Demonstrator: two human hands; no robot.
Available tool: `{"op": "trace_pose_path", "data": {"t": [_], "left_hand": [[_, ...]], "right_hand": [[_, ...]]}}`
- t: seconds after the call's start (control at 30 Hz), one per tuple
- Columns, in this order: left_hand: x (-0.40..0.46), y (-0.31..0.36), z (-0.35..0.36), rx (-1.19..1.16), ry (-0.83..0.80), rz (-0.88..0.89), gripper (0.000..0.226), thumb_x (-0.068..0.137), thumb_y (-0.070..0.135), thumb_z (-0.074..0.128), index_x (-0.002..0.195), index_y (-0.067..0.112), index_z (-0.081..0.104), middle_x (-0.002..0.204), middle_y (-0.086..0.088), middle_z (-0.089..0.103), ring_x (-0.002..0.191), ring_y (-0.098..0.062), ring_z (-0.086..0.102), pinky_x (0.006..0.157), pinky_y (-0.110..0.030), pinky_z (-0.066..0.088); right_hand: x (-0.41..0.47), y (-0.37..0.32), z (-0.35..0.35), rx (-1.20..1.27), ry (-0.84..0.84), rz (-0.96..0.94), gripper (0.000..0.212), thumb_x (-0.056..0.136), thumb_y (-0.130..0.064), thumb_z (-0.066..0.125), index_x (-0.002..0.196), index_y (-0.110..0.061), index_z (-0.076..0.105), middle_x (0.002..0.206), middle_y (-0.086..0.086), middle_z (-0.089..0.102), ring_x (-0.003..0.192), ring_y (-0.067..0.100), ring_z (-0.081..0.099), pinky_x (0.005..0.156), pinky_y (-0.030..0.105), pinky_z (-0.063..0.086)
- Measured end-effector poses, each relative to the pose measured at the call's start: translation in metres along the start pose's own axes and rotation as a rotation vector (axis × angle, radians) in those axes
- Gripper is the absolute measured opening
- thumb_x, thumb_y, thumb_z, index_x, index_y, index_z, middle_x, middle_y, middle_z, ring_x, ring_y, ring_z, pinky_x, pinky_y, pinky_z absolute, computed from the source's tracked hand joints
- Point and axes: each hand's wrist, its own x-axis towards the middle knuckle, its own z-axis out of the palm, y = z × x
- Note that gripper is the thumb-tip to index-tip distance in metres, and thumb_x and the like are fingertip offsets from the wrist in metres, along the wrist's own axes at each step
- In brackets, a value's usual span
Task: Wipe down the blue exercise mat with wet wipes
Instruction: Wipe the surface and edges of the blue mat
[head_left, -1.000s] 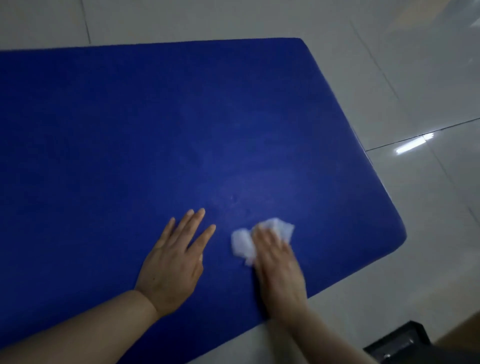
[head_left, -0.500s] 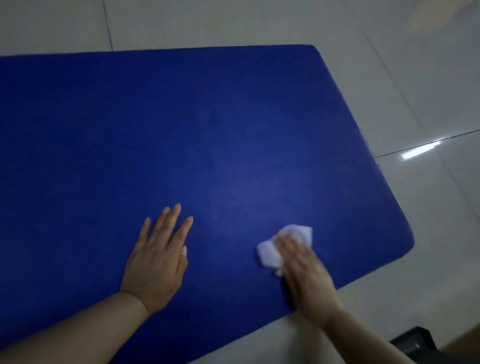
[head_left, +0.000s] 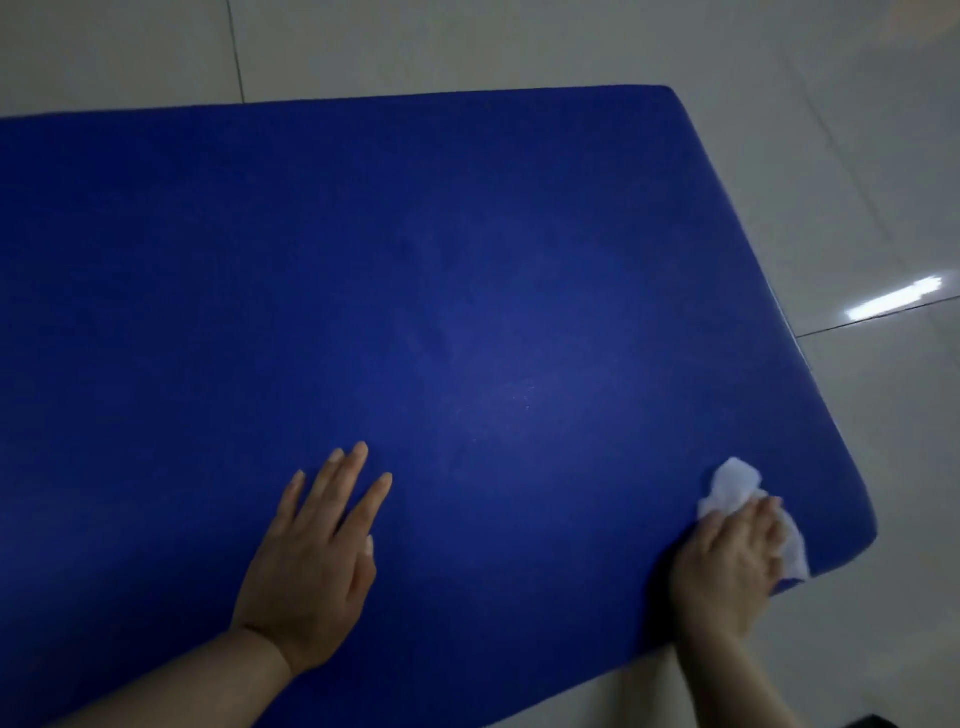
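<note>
Your right hand (head_left: 730, 564) has swept the wet wipe (head_left: 735, 486) rightward along the near strip of the blue exercise mat (head_left: 467, 286). A second ago the wipe sat just beside your left hand (head_left: 311, 566); half a second ago it was partway across; now it lies at the mat's near right corner, close to the rounded edge. The wipe is bunched, part of it sticking out beyond your fingertips and part out to the right of the hand.

Right hand: fingers laid over the wipe and pressing it down onto the mat; whether they curl round it, I cannot tell. Left hand: flat on the mat, fingers straight and spread, holding nothing, bracing. It sits in much the same spot on the mat as before.

Reading of this: one pass along the near edge looks finished at the corner. The rest of the mat, further from you and off to the left, shows no clear sign of wiping either way; the surface is dim and faint marks near the middle are too slight to read. Expect more strokes to be needed.

The mat lies on a pale tiled floor (head_left: 857, 156) with a light reflection at right. A dark object pokes in at the bottom right corner, not identifiable.

Writing, brands, labels: none visible on mat or wipe.
</note>
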Motion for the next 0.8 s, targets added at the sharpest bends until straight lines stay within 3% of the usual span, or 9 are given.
{"op": "trace_pose_path", "data": {"t": [0.2, 0.3, 0.43, 0.6, 0.73, 0.8], "left_hand": [[0.002, 0.001, 0.0, 0.033, -0.014, 0.011, 0.052, 0.088, 0.022, 0.031, 0.138, 0.011, 0.039, 0.155, -0.013, 0.023, 0.142, -0.028, 0.019, 0.114, -0.044, 0.009], [0.003, 0.001, -0.002, 0.05, -0.044, 0.007, 0.049, 0.091, 0.024, 0.028, 0.137, 0.011, 0.038, 0.155, -0.012, 0.021, 0.143, -0.028, 0.016, 0.114, -0.043, 0.009], [0.006, -0.001, -0.002, 0.063, -0.049, 0.017, 0.052, 0.1, 0.032, 0.007, 0.137, 0.009, 0.036, 0.154, -0.014, 0.022, 0.146, -0.025, 0.009, 0.115, -0.044, 0.009], [0.008, -0.003, 0.0, 0.042, -0.019, 0.038, 0.051, 0.1, 0.033, 0.009, 0.134, 0.009, 0.039, 0.151, -0.016, 0.026, 0.147, -0.024, 0.008, 0.115, -0.044, 0.01], [0.007, -0.007, 0.003, 0.044, -0.007, 0.058, 0.05, 0.099, 0.031, 0.009, 0.132, 0.011, 0.04, 0.149, -0.015, 0.028, 0.147, -0.023, 0.005, 0.114, -0.043, 0.01], [0.008, -0.008, 0.001, 0.011, 0.026, 0.067, 0.043, 0.096, 0.024, 0.02, 0.13, 0.012, 0.042, 0.147, -0.014, 0.032, 0.147, -0.021, 0.004, 0.113, -0.042, 0.011]], "right_hand": [[0.063, -0.003, -0.009, 0.017, 0.064, 0.313, 0.054, 0.103, -0.028, 0.016, 0.151, -0.005, 0.005, 0.16, 0.008, 0.0, 0.147, 0.025, 0.002, 0.116, 0.051, 0.008], [0.066, 0.002, -0.009, 0.028, 0.046, 0.324, 0.054, 0.103, -0.027, 0.017, 0.151, -0.005, 0.004, 0.16, 0.008, 0.0, 0.147, 0.024, 0.001, 0.116, 0.049, 0.006], [0.068, 0.014, -0.006, 0.055, 0.06, 0.283, 0.053, 0.104, -0.023, 0.021, 0.15, -0.001, 0.009, 0.16, 0.01, 0.004, 0.147, 0.023, 0.003, 0.116, 0.041, 0.003], [0.069, 0.015, -0.001, 0.085, 0.124, 0.295, 0.052, 0.104, -0.022, 0.025, 0.15, 0.0, 0.015, 0.159, 0.013, 0.01, 0.147, 0.025, 0.007, 0.116, 0.036, 0.002], [0.074, 0.016, -0.002, 0.035, 0.112, 0.296, 0.058, 0.103, -0.034, 0.024, 0.15, -0.002, 0.014, 0.159, 0.014, 0.011, 0.146, 0.026, 0.007, 0.118, 0.037, 0.001], [0.078, 0.006, -0.006, -0.025, 0.109, 0.322, 0.064, 0.101, -0.047, 0.022, 0.151, -0.008, 0.015, 0.158, 0.016, 0.012, 0.145, 0.031, 0.011, 0.117, 0.044, 0.006]]}}
